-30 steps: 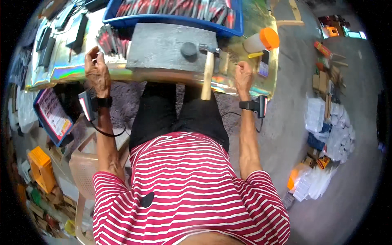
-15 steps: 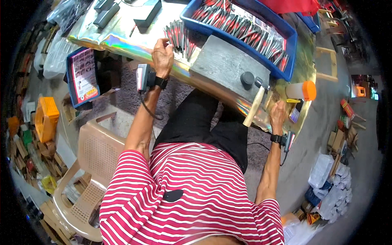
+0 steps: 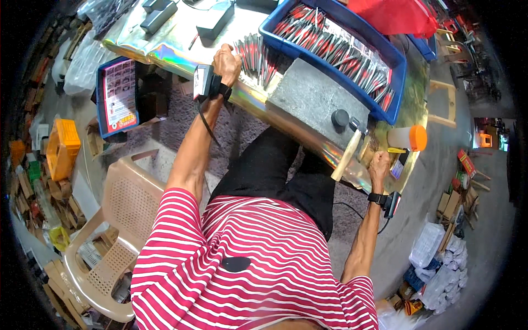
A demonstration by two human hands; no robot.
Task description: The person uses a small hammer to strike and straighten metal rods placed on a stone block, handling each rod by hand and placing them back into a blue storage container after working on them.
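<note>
My left hand [image 3: 226, 65] is at the table's near edge, its fingers curled beside a bundle of slim red-and-black tools [image 3: 254, 59]. Whatever its fingertips hold, if anything, is hidden. To the right lies a grey metal block [image 3: 308, 93], bearing a black round piece [image 3: 340, 117]. A hammer [image 3: 346, 156] rests its head near the block's right corner, the pale wooden handle sticking out past the table edge. Closed at the table's right end, my right hand [image 3: 379, 165] is by a heap of small brown pieces [image 3: 376, 144]; its contents cannot be made out.
Behind the block stands a blue tray [image 3: 397, 104] full of similar tools. A jar with an orange lid [image 3: 418, 137] is at the right. Black boxes [image 3: 215, 21] sit at the back left. A plastic chair [image 3: 132, 192] and a blue bin [image 3: 102, 104] stand to the left.
The whole view has shifted a little. My left hand has moved slightly farther over the table beside the tool bundle, its fingers more curled. My right hand stays closed near the brown pieces.
</note>
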